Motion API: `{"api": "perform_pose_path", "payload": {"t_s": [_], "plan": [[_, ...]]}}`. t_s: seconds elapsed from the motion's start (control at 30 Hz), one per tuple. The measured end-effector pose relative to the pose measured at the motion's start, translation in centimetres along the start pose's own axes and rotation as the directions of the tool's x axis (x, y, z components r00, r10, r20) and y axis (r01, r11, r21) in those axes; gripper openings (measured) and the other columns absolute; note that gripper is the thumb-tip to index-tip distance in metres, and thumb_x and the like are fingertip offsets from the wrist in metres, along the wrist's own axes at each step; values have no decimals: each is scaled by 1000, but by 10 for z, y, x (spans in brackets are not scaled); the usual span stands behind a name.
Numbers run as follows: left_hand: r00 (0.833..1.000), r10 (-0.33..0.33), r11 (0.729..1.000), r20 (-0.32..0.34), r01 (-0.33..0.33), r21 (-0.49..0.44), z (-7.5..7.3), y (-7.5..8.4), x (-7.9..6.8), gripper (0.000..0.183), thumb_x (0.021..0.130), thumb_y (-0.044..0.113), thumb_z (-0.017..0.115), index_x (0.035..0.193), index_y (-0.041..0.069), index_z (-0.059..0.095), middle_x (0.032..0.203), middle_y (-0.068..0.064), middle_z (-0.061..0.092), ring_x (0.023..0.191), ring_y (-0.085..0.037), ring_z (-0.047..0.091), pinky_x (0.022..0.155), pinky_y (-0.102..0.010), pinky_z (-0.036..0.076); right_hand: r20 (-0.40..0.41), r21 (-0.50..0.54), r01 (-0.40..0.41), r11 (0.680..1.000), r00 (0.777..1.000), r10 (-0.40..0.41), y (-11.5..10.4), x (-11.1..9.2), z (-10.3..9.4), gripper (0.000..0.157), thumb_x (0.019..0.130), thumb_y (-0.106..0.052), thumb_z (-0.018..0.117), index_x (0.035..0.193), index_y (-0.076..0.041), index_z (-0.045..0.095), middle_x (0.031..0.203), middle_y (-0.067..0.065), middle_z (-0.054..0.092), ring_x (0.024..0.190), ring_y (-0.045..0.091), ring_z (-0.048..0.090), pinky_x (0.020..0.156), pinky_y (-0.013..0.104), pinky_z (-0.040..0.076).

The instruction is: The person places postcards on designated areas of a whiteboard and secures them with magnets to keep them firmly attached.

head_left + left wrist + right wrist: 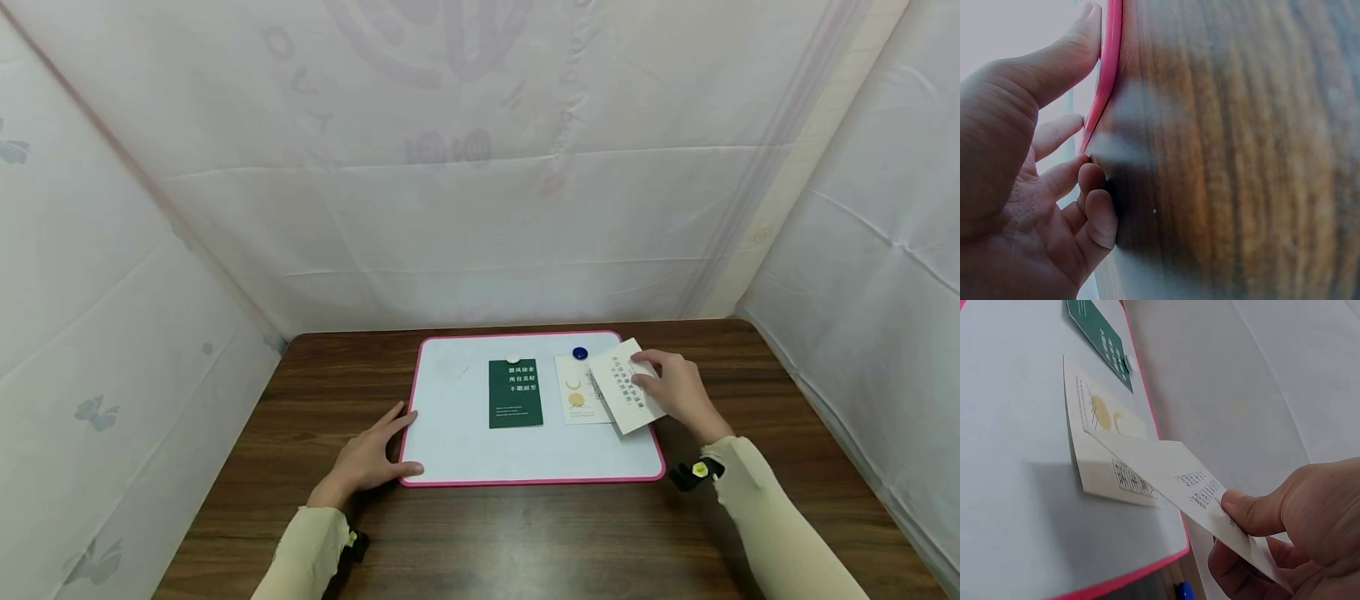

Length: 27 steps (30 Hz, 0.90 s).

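A whiteboard (457, 454) with a pink rim lies on the table. My left hand (367, 460) rests at its left edge, thumb on the near corner and fingers spread along the rim. With thumb and fingers, my right hand (675, 392) pinches a white card (624, 387) printed with dark characters. That card is tilted above the board's right side and hides part of a cream card (573, 404) with a yellow moon and sun drawing. A blue round magnet (580, 353) sits at the cream card's top edge. Left of it lies a green card (515, 400) under a white magnet (513, 359).
The dark wooden table (510, 533) runs around the board. White cloth (480, 233) hangs behind and at both sides. In the right wrist view, a small blue object (1185, 590) lies just off the board's right end.
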<state>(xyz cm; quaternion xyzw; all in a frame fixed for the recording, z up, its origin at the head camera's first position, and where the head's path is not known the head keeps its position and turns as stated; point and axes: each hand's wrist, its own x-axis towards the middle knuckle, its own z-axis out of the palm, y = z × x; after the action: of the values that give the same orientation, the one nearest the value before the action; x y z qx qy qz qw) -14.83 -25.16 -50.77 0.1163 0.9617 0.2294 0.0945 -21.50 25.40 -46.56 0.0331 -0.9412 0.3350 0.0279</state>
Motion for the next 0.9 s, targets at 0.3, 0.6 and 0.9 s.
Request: {"api": "perform_pose_path", "payload": {"t_s": [0.3,0.6,0.9], "plan": [[1000,5,1000,-5,-5,1,-1,-1,1,94,81,57,82,158,20,43,169,-11,26,139,-51,44,101,-79,33,-6,26,14,1000,1000,-13,-19,9,15,38,95,-6,73,132,0,66,140,30,57,114,42,57,104,62,45],[1000,6,1000,-3,-6,-3,0,-1,1,94,81,57,82,158,19,43,169,-11,26,139,-51,44,102,-80,31,-13,27,67,997,998,-66,-34,18,25,36,94,-8,75,129,-1,69,128,24,67,93,30,57,74,39,46],[1000,6,1000,-14,-6,-2,0,0,1,95,80,57,83,157,19,45,168,-11,28,137,-51,46,101,-77,35,10,41,76,996,997,-77,-46,27,38,36,95,-12,75,129,-3,70,131,23,66,93,29,58,79,43,51]]}}
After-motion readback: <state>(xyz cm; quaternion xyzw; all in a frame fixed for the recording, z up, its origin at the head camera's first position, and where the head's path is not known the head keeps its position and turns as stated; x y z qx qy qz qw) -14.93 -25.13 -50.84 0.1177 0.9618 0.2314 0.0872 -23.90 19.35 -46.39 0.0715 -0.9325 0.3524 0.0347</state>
